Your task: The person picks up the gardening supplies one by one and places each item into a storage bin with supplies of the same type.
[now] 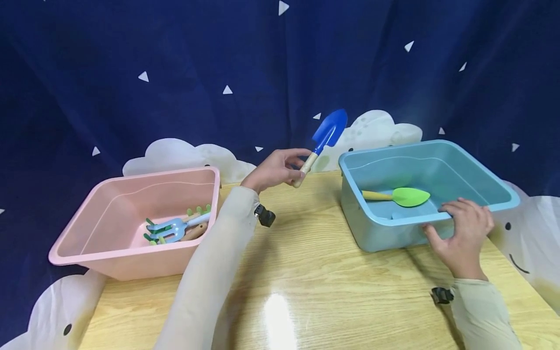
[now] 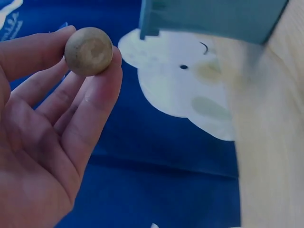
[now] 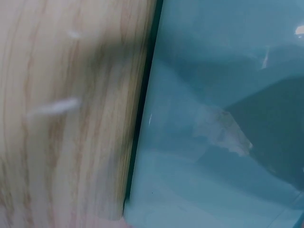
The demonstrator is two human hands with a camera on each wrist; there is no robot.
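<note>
My left hand pinches the pale wooden handle of a hand trowel with a blue metal blade. The blade points up and to the right, above the table between two tubs. In the left wrist view, the round butt of the trowel's handle shows between thumb and fingers. At the right, my right hand grips the near rim of a blue tub, fingers over the edge and thumb outside. A green trowel with a yellow handle lies inside this tub. The right wrist view shows only the tub's wall and the table.
On the left stands a pink tub holding a light-blue hand fork, green-pronged pieces and a wooden handle. Both tubs stand on a wood-grain table. Behind hangs a dark blue curtain with white triangles and clouds.
</note>
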